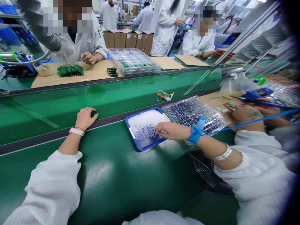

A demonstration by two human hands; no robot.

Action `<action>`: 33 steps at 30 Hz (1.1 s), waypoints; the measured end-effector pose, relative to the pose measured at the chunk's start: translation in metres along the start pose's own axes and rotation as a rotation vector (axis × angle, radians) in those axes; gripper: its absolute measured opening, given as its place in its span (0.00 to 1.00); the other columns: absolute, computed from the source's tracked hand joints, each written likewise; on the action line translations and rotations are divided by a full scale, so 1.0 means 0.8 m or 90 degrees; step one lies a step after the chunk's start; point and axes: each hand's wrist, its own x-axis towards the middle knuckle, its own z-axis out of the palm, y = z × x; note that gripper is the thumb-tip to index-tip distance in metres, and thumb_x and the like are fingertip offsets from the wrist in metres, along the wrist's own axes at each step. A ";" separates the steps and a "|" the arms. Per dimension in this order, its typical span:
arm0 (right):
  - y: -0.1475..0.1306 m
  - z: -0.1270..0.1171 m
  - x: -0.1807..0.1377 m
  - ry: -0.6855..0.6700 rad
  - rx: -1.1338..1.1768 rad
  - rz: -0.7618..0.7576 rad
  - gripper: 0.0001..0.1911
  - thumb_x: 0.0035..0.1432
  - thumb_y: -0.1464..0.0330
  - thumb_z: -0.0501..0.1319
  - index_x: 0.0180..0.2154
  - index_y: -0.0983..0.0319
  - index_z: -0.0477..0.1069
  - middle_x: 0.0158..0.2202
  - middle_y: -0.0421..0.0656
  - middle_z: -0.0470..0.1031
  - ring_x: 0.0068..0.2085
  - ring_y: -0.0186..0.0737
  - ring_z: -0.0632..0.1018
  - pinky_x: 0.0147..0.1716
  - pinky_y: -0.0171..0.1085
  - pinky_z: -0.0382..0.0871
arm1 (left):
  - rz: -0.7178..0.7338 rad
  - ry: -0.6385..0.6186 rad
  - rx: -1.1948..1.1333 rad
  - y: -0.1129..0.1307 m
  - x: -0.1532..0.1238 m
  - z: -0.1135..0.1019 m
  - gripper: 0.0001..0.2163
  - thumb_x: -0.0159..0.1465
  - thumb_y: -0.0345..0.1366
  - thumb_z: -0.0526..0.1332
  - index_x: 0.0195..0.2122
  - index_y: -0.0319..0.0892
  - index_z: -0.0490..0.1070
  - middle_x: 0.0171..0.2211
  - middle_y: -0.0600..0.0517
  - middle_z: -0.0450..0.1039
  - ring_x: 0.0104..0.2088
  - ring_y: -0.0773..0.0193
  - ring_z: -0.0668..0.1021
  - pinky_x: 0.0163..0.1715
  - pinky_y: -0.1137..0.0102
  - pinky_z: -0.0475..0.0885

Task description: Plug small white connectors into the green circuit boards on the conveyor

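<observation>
My right hand (172,130), with a blue wrist strap (197,130), is over the right side of a shallow blue tray (142,148). Its fingers are pinched together, and what they hold, if anything, is too small to make out. Many tiny white pieces (145,120) fill the tray, heaped at the back and scattered thinly toward the front. My left hand (86,118) rests on the dark strip at the far edge of my green table, its thumb apart from its fingers, holding nothing. Directly right of the tray lies a clear plastic tray (191,111) with rows of small blue-and-silver parts.
A green conveyor belt (122,95) runs beyond the strip, carrying a small orange-framed circuit board (163,93). A co-worker's hands (249,117) work at right. Across the belt are green boards (70,70), a clear compartment box (133,61) and another person's hand (89,58).
</observation>
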 end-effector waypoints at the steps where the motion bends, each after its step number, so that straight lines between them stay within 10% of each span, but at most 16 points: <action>1: 0.000 0.000 0.000 -0.005 0.001 0.000 0.15 0.55 0.75 0.53 0.41 0.67 0.75 0.44 0.51 0.74 0.44 0.42 0.76 0.46 0.35 0.65 | 0.000 0.000 0.001 0.000 0.000 0.000 0.17 0.61 0.45 0.54 0.45 0.41 0.71 0.48 0.44 0.72 0.49 0.48 0.71 0.47 0.57 0.65; 33: 0.000 0.001 0.000 0.014 -0.003 -0.008 0.16 0.55 0.73 0.54 0.43 0.66 0.75 0.43 0.51 0.75 0.43 0.44 0.76 0.45 0.38 0.67 | 0.009 0.005 0.000 -0.004 0.002 0.004 0.18 0.61 0.45 0.54 0.46 0.40 0.71 0.48 0.44 0.72 0.49 0.49 0.71 0.48 0.58 0.65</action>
